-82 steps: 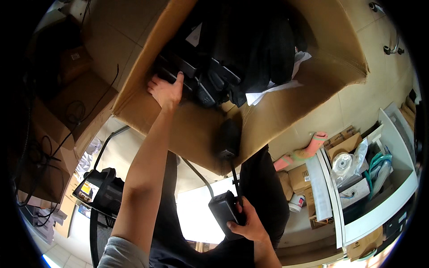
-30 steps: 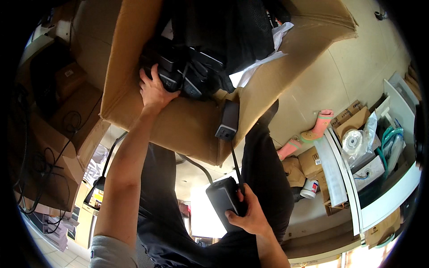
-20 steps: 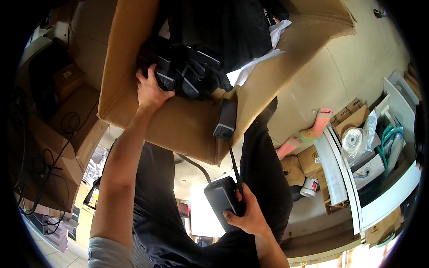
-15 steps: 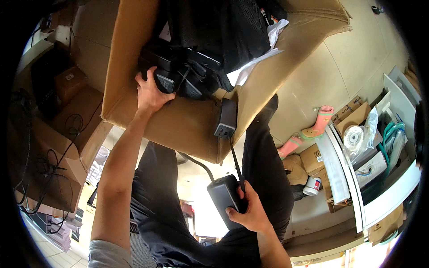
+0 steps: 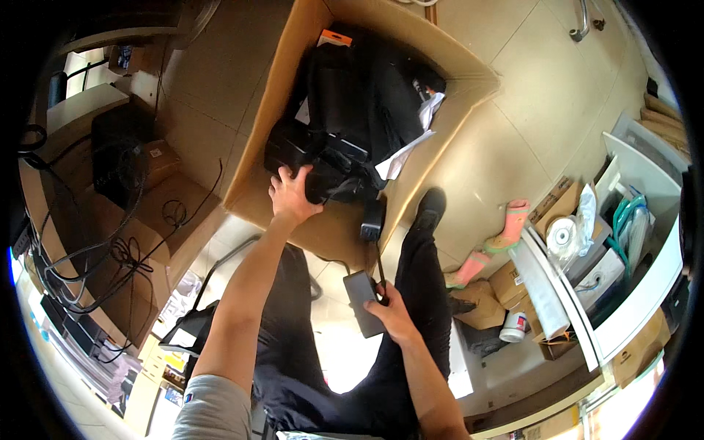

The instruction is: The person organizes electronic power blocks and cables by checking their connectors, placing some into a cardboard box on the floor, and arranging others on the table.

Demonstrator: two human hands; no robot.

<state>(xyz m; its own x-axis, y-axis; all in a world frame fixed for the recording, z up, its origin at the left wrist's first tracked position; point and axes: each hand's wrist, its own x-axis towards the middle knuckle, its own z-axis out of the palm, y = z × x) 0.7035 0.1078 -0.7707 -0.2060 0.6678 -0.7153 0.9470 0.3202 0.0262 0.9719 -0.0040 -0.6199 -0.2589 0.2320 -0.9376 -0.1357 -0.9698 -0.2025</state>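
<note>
A black power adapter (image 5: 361, 295) with a cord is held in my right hand (image 5: 393, 314) between my thighs, thumb on its face and fingers around its side. My left hand (image 5: 292, 196) reaches over the near wall of a cardboard box (image 5: 334, 236). Its fingers and thumb curve over a black power adapter (image 5: 323, 183), partly covered by the hand. More black adapters and dark cables lie around it. Another black adapter (image 5: 372, 220) rests in the box's near right corner, with a cord running down toward my right hand.
Black mesh fabric (image 5: 396, 103) and white paper (image 5: 402, 158) fill the box's far part. At left stands another cardboard box (image 5: 180, 194) with tangled black cables (image 5: 132, 253). Pink boots (image 5: 506, 226), a white tub (image 5: 513, 327) and an open drawer (image 5: 631, 319) are at right.
The view has shifted, showing more of the box's far end. My right hand has turned the adapter so that its broad face shows. My left hand stays over the adapters in the box.
</note>
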